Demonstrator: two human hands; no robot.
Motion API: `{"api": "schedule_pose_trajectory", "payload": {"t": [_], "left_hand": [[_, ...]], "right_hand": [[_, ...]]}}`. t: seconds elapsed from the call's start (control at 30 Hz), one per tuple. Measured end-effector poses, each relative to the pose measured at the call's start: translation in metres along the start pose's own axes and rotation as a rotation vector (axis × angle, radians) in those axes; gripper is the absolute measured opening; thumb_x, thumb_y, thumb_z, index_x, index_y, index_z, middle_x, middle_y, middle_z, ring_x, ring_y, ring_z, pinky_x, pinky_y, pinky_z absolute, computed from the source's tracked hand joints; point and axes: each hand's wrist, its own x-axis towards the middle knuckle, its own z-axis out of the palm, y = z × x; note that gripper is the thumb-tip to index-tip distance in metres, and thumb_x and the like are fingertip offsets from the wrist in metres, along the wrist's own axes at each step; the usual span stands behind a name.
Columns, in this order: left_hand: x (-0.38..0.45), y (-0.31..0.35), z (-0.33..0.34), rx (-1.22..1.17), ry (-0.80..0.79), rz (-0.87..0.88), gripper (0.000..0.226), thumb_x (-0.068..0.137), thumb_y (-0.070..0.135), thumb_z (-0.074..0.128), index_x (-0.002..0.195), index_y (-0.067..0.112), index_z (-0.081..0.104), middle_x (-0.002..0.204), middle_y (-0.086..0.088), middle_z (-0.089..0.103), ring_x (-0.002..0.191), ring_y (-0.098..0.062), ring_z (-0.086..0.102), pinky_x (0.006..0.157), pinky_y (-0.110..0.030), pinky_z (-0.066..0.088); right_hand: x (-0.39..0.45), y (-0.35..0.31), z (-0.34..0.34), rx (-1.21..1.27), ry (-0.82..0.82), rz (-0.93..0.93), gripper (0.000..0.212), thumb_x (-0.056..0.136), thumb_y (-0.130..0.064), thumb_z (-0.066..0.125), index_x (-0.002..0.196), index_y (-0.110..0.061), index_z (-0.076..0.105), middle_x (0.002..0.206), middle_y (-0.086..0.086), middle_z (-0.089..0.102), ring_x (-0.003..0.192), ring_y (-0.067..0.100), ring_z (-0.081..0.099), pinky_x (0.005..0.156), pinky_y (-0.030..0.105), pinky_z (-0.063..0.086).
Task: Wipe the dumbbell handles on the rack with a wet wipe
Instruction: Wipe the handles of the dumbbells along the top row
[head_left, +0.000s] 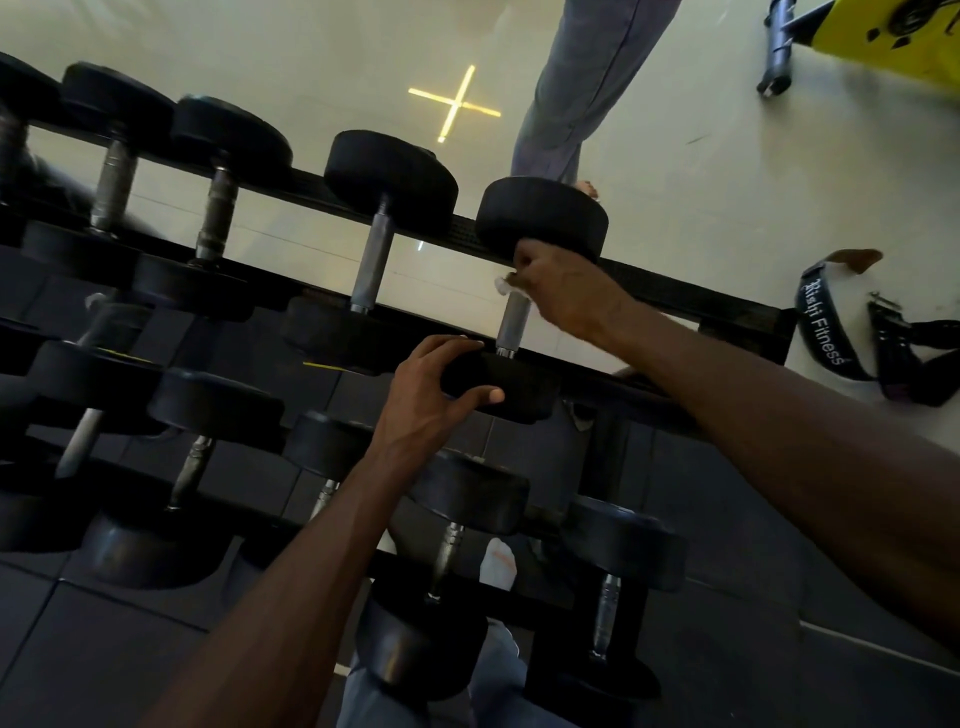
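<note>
A black rack (675, 291) holds black dumbbells with metal handles on several tiers. The rightmost dumbbell of the top tier has a grey handle (511, 325) between two black heads. My right hand (561, 291) is closed around the upper end of that handle, pressing a small pale wet wipe (503, 285) against it. Only a corner of the wipe shows past my fingers. My left hand (431, 395) grips the near head (519, 389) of the same dumbbell. The neighbouring dumbbell handle (371, 260) stands to the left, untouched.
A person's leg in grey trousers (571, 88) stands on the pale floor beyond the rack. A black lifting belt (826, 332) lies on the floor to the right. Yellow gym equipment (883, 41) sits at the top right. Dark floor mats lie under the rack.
</note>
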Motion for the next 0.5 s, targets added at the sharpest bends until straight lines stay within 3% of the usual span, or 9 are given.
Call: {"api": "schedule_pose_trajectory", "payload": {"t": [0.03, 0.13, 0.2, 0.27, 0.33, 0.43, 0.5], "left_hand": [[0.0, 0.0, 0.0, -0.001, 0.001, 0.0, 0.061, 0.076, 0.038, 0.09, 0.129, 0.018, 0.069, 0.133, -0.001, 0.061, 0.12, -0.013, 0.058, 0.097, -0.019, 0.048], [0.0, 0.002, 0.0, 0.003, -0.003, -0.001, 0.061, 0.076, 0.037, 0.09, 0.129, 0.016, 0.069, 0.131, -0.003, 0.061, 0.119, -0.017, 0.059, 0.099, -0.027, 0.052], [0.0, 0.002, 0.001, 0.004, -0.003, 0.0, 0.061, 0.076, 0.038, 0.09, 0.129, 0.017, 0.069, 0.131, -0.003, 0.061, 0.119, -0.017, 0.059, 0.099, -0.03, 0.053], [0.0, 0.002, 0.0, -0.01, -0.001, -0.005, 0.061, 0.076, 0.039, 0.089, 0.129, 0.018, 0.069, 0.131, -0.001, 0.061, 0.119, -0.015, 0.059, 0.099, -0.033, 0.054], [-0.001, 0.001, -0.001, -0.026, -0.004, -0.007, 0.061, 0.076, 0.041, 0.088, 0.129, 0.019, 0.069, 0.133, 0.0, 0.06, 0.12, -0.014, 0.059, 0.101, -0.036, 0.054], [-0.001, 0.001, -0.001, -0.032, -0.005, -0.009, 0.061, 0.076, 0.042, 0.088, 0.129, 0.02, 0.068, 0.133, 0.001, 0.06, 0.12, -0.013, 0.059, 0.101, -0.036, 0.055], [-0.001, 0.002, 0.0, -0.039, 0.004, -0.01, 0.061, 0.075, 0.041, 0.089, 0.129, 0.02, 0.069, 0.131, 0.002, 0.06, 0.119, -0.013, 0.059, 0.1, -0.035, 0.055]], "right_hand": [[-0.003, -0.003, 0.003, 0.015, 0.005, -0.004, 0.008, 0.099, -0.013, 0.063, 0.099, -0.005, 0.064, 0.092, -0.002, 0.041, 0.083, 0.021, 0.057, 0.071, 0.027, 0.041], [-0.025, -0.021, 0.012, 0.085, -0.258, -0.198, 0.014, 0.1, -0.026, 0.061, 0.1, -0.012, 0.061, 0.096, -0.002, 0.043, 0.088, 0.018, 0.053, 0.074, 0.028, 0.039], [-0.025, -0.014, 0.008, 0.038, -0.358, -0.263, 0.021, 0.099, -0.03, 0.06, 0.108, -0.012, 0.068, 0.101, -0.001, 0.046, 0.093, 0.018, 0.054, 0.075, 0.028, 0.042], [-0.014, -0.001, 0.0, -0.018, -0.293, -0.23, 0.022, 0.099, -0.023, 0.059, 0.112, -0.011, 0.072, 0.104, 0.001, 0.047, 0.094, 0.021, 0.053, 0.08, 0.034, 0.048], [-0.004, 0.006, -0.006, -0.081, -0.105, -0.133, 0.021, 0.097, -0.008, 0.059, 0.112, -0.007, 0.072, 0.107, 0.007, 0.051, 0.096, 0.024, 0.056, 0.083, 0.035, 0.051], [-0.011, -0.003, 0.003, -0.046, 0.045, -0.053, 0.035, 0.1, -0.014, 0.04, 0.106, -0.001, 0.072, 0.106, 0.012, 0.055, 0.089, 0.027, 0.059, 0.075, 0.036, 0.051], [-0.025, -0.009, 0.017, -0.014, 0.043, -0.063, 0.023, 0.097, -0.014, 0.055, 0.104, -0.006, 0.075, 0.099, 0.009, 0.056, 0.083, 0.026, 0.059, 0.067, 0.029, 0.044]]}}
